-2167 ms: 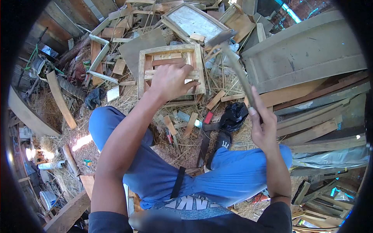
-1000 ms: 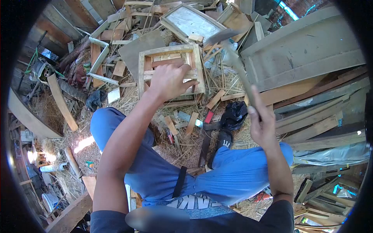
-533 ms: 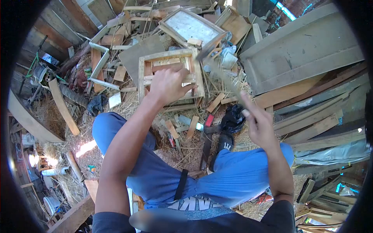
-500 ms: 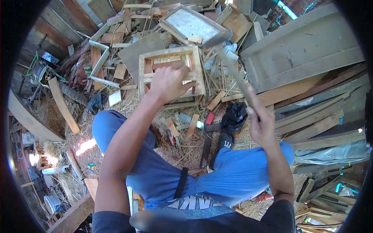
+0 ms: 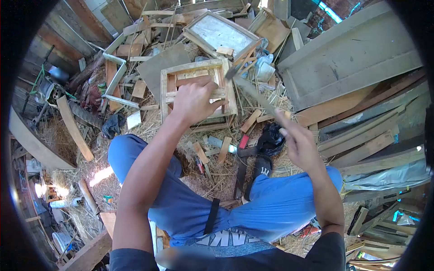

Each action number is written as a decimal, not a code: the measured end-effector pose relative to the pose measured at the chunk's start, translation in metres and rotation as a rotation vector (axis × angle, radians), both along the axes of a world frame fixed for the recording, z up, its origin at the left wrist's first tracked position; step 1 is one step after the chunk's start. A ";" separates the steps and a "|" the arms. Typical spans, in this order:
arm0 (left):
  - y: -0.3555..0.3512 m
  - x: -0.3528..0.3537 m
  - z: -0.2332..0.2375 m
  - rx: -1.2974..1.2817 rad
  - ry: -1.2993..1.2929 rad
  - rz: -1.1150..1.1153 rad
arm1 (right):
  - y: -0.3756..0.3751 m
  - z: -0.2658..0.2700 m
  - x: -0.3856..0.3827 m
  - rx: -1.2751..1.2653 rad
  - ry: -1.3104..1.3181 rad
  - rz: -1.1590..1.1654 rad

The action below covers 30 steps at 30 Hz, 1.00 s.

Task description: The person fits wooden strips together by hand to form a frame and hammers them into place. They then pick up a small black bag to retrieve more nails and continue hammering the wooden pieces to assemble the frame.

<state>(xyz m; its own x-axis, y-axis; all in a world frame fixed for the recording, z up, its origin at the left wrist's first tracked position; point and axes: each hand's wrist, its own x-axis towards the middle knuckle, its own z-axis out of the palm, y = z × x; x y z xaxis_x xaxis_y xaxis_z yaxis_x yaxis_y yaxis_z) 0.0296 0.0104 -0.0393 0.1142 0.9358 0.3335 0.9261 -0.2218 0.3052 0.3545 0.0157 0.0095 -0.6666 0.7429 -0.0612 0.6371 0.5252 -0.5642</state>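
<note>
My right hand is wrapped around the handle of a hammer. The hammer's dark head is beside the upper right edge of a weathered wooden frame. My left hand lies over the middle of that frame, fingers curled across its crossbar and thumb sticking out to the right. A reddish-brown strip of wood shows just beyond the knuckles, inside the frame. The left fingertips are hidden behind the hand. The frame rests on the littered ground ahead of my knees.
Behind the frame lies a second frame with a pale panel. A large grey wooden panel leans at the right above stacked boards. Near my foot are a black plastic bag and small wood offcuts. Straw and scraps cover the ground.
The hammer head has swung down and left, closer to the frame's right side. My right hand has shifted slightly left and down, while my left hand stays on the frame.
</note>
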 end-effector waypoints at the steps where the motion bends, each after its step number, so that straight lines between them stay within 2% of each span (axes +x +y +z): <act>1: -0.001 -0.001 -0.003 -0.012 -0.005 0.006 | -0.002 -0.004 -0.002 0.126 0.222 -0.047; 2: 0.000 -0.002 -0.007 -0.009 0.003 0.007 | -0.006 -0.009 -0.003 0.246 0.443 -0.097; 3: -0.001 -0.002 -0.010 -0.003 0.014 0.002 | -0.008 -0.010 -0.002 0.233 0.439 -0.100; 5: -0.002 0.001 -0.005 -0.067 0.031 0.028 | 0.000 -0.004 -0.002 0.109 0.243 0.043; 6: -0.002 0.001 -0.006 -0.059 0.006 0.016 | 0.003 -0.004 -0.002 0.046 0.099 0.002; 7: 0.000 -0.002 -0.007 -0.052 -0.011 0.002 | 0.002 -0.003 -0.002 0.054 0.105 -0.004; 9: 0.002 -0.002 -0.006 -0.032 0.002 0.014 | -0.001 -0.001 -0.004 0.155 0.320 -0.007; 10: -0.002 0.000 -0.006 -0.025 0.004 0.025 | -0.003 -0.006 -0.006 0.138 0.315 -0.002; 12: -0.004 -0.001 -0.007 -0.028 -0.009 0.019 | -0.004 -0.013 -0.008 0.309 0.461 0.021; 13: -0.001 -0.001 -0.005 -0.011 -0.017 0.009 | -0.003 -0.009 -0.006 0.316 0.460 0.022; 15: 0.003 -0.003 -0.004 0.026 -0.011 -0.011 | 0.000 0.000 0.000 -0.034 -0.041 0.012; 16: 0.004 -0.003 -0.001 -0.010 0.013 0.007 | 0.004 0.001 -0.004 -0.019 -0.037 0.015; 18: 0.001 -0.002 -0.002 0.000 0.005 0.005 | 0.008 0.002 -0.010 0.311 0.358 -0.016; 19: 0.001 -0.002 -0.003 0.003 -0.005 0.017 | 0.013 0.006 -0.010 0.312 0.349 -0.002; 21: 0.001 -0.002 -0.002 -0.073 -0.006 0.043 | 0.031 0.019 -0.015 0.162 0.514 -0.135; 22: 0.000 -0.002 -0.002 -0.068 -0.011 0.054 | 0.037 0.029 -0.027 0.063 0.608 -0.142; 23: -0.001 -0.002 -0.001 -0.060 -0.006 0.044 | 0.048 0.031 -0.029 0.066 0.607 -0.133; 25: 0.000 -0.003 -0.002 -0.046 -0.001 0.037 | 0.068 0.034 -0.031 -0.417 0.647 -0.180; 26: 0.001 -0.005 -0.006 -0.031 -0.004 0.017 | 0.072 0.029 -0.038 -0.266 0.535 -0.227; 27: 0.001 -0.006 -0.007 -0.014 -0.005 0.000 | 0.075 0.022 -0.044 -0.263 0.536 -0.217; 29: 0.002 -0.009 -0.009 -0.017 0.006 0.013 | 0.077 0.009 -0.054 0.036 0.373 -0.099; 30: 0.000 -0.007 -0.008 -0.031 0.009 0.009 | 0.077 0.010 -0.056 -0.015 0.276 -0.106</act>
<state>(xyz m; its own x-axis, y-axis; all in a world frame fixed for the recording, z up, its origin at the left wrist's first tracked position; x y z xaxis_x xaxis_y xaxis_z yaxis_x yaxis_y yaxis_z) 0.0224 0.0107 -0.0474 0.1088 0.9466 0.3035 0.9306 -0.2043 0.3037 0.2984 0.0926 0.0195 -0.5785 0.8095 0.1002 0.5089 0.4541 -0.7313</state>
